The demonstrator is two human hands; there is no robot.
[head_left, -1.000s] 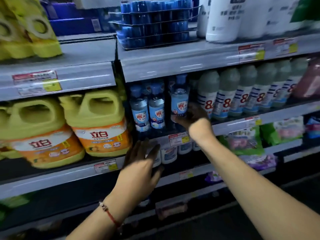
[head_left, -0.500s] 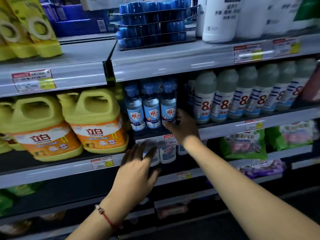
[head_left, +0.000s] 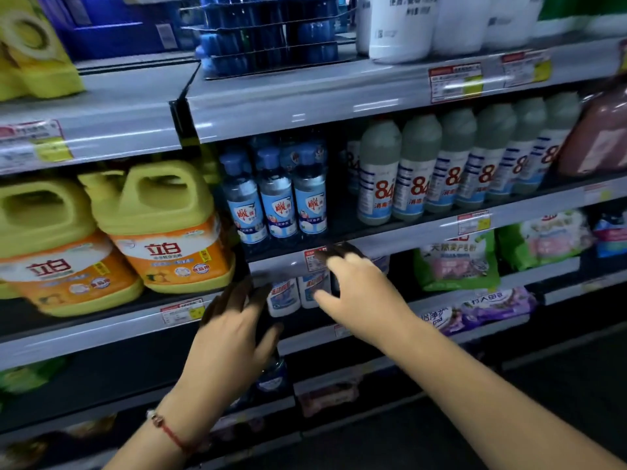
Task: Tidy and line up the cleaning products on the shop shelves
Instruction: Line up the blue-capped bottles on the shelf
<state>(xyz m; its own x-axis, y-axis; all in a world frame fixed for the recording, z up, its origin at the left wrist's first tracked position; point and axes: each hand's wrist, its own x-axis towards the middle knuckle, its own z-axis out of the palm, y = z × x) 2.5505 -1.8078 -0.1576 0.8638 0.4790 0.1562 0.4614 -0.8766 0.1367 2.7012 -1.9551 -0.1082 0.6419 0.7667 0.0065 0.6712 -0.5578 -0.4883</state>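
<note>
Three clear bottles with blue caps and blue labels (head_left: 276, 195) stand side by side on the middle shelf (head_left: 407, 232). My right hand (head_left: 356, 286) hovers just below them at the shelf's front edge, fingers spread, holding nothing. My left hand (head_left: 230, 330) is lower and to the left, fingers apart and empty, in front of the shelf below. Small white bottles (head_left: 298, 293) stand on that lower shelf between my two hands.
Yellow jugs with orange labels (head_left: 159, 228) fill the shelf to the left. A row of grey-topped bottles marked 84 (head_left: 451, 164) stands to the right. Green and purple bags (head_left: 458, 262) lie lower right. Blue packs (head_left: 271, 32) and white bottles (head_left: 400, 25) sit on the top shelf.
My right hand has let go of the rightmost blue-capped bottle and dropped below the shelf edge. That bottle now stands close beside the other two. My left hand stayed low.
</note>
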